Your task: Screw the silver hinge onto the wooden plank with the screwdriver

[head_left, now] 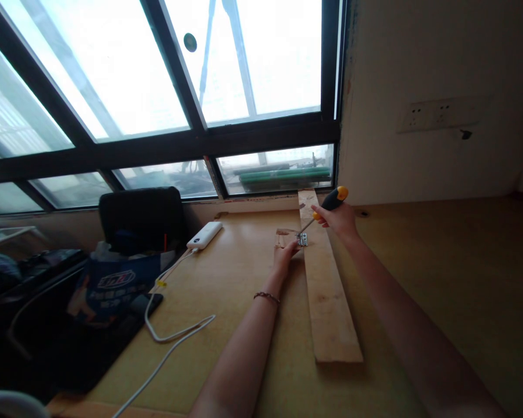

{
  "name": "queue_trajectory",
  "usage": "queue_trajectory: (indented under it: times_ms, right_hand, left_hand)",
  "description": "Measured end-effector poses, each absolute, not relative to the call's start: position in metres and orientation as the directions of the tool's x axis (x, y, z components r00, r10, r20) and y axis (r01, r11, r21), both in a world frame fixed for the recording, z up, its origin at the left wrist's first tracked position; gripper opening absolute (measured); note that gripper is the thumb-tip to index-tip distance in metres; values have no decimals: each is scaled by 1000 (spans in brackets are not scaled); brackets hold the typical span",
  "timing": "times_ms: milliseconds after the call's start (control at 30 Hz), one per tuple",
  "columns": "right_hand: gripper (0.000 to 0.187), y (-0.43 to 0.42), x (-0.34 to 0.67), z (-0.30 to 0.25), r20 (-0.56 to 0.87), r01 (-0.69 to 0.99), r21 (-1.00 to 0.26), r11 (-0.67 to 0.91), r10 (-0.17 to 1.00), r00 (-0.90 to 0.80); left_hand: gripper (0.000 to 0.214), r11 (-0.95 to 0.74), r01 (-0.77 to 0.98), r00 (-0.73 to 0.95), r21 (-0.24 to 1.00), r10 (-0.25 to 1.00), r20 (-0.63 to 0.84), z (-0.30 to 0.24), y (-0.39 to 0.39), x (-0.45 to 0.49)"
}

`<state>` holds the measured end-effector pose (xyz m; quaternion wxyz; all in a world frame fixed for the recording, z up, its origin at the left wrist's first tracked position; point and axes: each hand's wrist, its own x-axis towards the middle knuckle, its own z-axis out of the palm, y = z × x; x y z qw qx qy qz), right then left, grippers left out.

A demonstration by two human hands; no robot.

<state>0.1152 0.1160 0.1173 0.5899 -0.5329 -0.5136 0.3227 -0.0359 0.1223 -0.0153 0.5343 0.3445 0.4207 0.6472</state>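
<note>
A screwdriver (335,198) is held to a metal hinge (304,239) on a wooden plank (329,296) on the desk (230,267)
Nearest, a white cable (159,340) is looped by the desk's left edge, and the plank is laid lengthwise, its far end brought to the far edge. At the plank's left side, a small wooden piece (283,237) is held in the left hand (284,255), just beside the hinge. The screwdriver's handle is gripped in the right hand (337,219) above the plank, its shaft slanted down to the hinge; whether a screw is met by the tip cannot be told. At the far left corner, a white power bank (204,235) is joined to the cable. Past that corner a black chair (139,215) is placed, and beyond the far edge a window (265,136) is set
</note>
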Motion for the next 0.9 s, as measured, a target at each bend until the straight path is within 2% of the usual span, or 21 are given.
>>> queue_trajectory:
  times_ms: [133, 200, 300, 467, 700, 800, 900]
  right_hand:
    - [26, 114, 118, 121, 189, -24, -981, 191, 978, 89]
    - [21, 112, 119, 122, 174, -68, -982, 177, 983, 51]
    - [15, 112, 117, 121, 162, -74, -983, 169, 983, 84]
    - [16, 112, 116, 121, 153, -61, -985, 162, 981, 123]
    - [21, 102, 122, 132, 231, -114, -968, 226, 973, -30]
    - [21, 103, 119, 131, 272, 2, -962, 272, 962, 10]
    - [24, 107, 112, 124, 397, 259, -902, 347, 901, 173]
  left_hand:
    - [22, -14, -531, -104, 847, 993, -49, -16, 123, -36]
    - [14, 51, -576, -35, 816, 996, -87, -17, 124, -36]
    - [7, 127, -600, 32, 790, 990, -135, -16, 124, -37]
    - [10, 162, -589, 88, 792, 987, -136, -17, 125, -39]
    - [15, 152, -583, 53, 798, 987, -149, -20, 127, -39]
    - [16, 158, -591, 50, 791, 986, -159, -18, 125, -39]
    - [17, 155, -596, 45, 788, 986, -160, -16, 124, -39]
